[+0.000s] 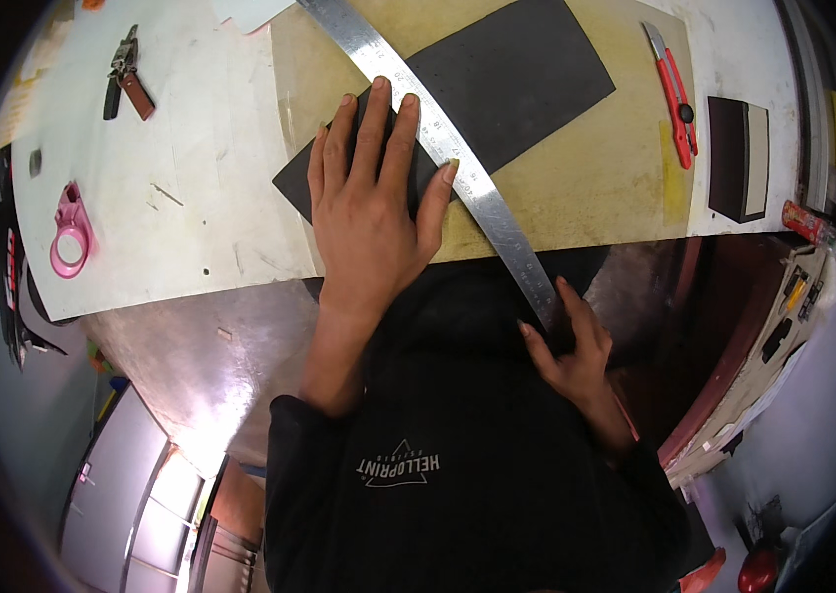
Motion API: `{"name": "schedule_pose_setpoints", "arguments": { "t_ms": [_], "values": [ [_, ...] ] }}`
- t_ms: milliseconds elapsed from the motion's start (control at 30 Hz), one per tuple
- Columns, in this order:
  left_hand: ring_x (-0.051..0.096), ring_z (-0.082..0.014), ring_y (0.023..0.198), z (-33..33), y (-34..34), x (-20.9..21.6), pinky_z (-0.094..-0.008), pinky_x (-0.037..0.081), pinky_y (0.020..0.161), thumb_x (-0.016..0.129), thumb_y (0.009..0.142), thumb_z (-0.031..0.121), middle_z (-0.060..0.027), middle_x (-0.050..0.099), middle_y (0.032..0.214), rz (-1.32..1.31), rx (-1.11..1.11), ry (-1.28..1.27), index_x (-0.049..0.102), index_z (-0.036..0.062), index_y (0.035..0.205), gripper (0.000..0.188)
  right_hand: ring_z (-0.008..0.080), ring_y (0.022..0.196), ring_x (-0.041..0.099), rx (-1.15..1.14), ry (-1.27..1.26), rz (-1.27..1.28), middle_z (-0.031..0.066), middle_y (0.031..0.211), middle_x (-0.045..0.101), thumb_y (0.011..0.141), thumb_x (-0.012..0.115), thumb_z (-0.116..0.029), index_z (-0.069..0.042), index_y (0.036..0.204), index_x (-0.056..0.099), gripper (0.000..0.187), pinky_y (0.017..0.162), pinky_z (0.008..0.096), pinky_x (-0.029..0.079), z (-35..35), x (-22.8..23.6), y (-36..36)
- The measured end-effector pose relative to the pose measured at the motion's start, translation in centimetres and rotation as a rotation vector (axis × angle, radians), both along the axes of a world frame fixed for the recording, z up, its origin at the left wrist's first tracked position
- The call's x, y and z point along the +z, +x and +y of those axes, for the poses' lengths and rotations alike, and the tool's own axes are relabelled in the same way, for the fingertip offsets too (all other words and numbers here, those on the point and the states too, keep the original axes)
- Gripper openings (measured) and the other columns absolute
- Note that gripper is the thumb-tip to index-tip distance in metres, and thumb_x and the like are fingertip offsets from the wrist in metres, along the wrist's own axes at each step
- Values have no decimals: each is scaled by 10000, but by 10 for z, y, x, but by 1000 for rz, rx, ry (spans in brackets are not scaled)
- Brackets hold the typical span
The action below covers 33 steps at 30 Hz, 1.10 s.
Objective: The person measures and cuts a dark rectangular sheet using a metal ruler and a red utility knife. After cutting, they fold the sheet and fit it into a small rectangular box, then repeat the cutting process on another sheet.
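Observation:
A long steel ruler [497, 212] lies slantwise over a black rectangular sheet [527, 79] on a yellowish mat [626, 158]. My left hand [371, 217] rests flat on the sheet's left part, its fingers spread. Its thumb and some fingertips press on the ruler's edge. Past the table's front edge juts the ruler's near end, held between thumb and fingers of my right hand [581, 366]. To the right on the mat is a red utility knife [683, 109], its blade pointing away from me.
Right of the mat stands a black box-like block [737, 158] with a pale side. On the white table [210, 178] at left lie a pink tape dispenser [70, 237] and a plier-like tool [128, 84] with a brown handle. The table's front edge runs just before me.

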<state>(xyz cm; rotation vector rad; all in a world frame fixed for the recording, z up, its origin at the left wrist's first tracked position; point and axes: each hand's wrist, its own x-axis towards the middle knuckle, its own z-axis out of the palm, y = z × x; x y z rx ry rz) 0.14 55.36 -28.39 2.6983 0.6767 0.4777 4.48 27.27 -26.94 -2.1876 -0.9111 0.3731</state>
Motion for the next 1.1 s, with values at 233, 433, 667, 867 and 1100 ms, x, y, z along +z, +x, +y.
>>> {"name": "schedule_pose_setpoints", "arguments": {
  "t_ms": [233,433,667,867,1100],
  "values": [
    [462,-412,1437,2,-3,2,-571,342,1177,715,939,304,-169,521,1552,-17,-7,-63,615,39,1420,558,217,606,635,-1,-28,-58,165,792,660,830,867,-110,80,1287,660,536,536,308,504,13,1,-4],
    [471,-427,1429,1,-9,5,-594,355,1165,727,907,273,-197,519,1542,-35,-14,-119,637,1,1371,545,245,652,688,-3,-30,-24,214,850,705,837,853,-70,105,1243,666,480,562,324,536,17,5,-10],
    [454,-429,1448,4,-8,6,-594,331,1179,755,886,226,-227,494,1557,-29,-14,-167,606,-31,1391,586,305,753,757,57,-66,-61,274,957,733,854,846,-82,114,1234,649,471,632,347,593,17,6,-4],
    [474,-413,1440,6,-5,4,-574,350,1182,746,896,267,-264,503,1530,-29,11,-172,639,-64,1314,544,315,801,772,85,-86,-16,282,983,736,869,837,-86,125,1223,636,459,628,361,617,25,6,-2],
    [479,-420,1436,5,-5,3,-589,374,1159,755,889,247,-275,506,1524,-40,4,-159,630,-73,1312,544,296,770,761,101,-21,-15,286,980,734,868,831,-66,159,1184,637,434,598,340,610,25,0,2]
  ]
}}
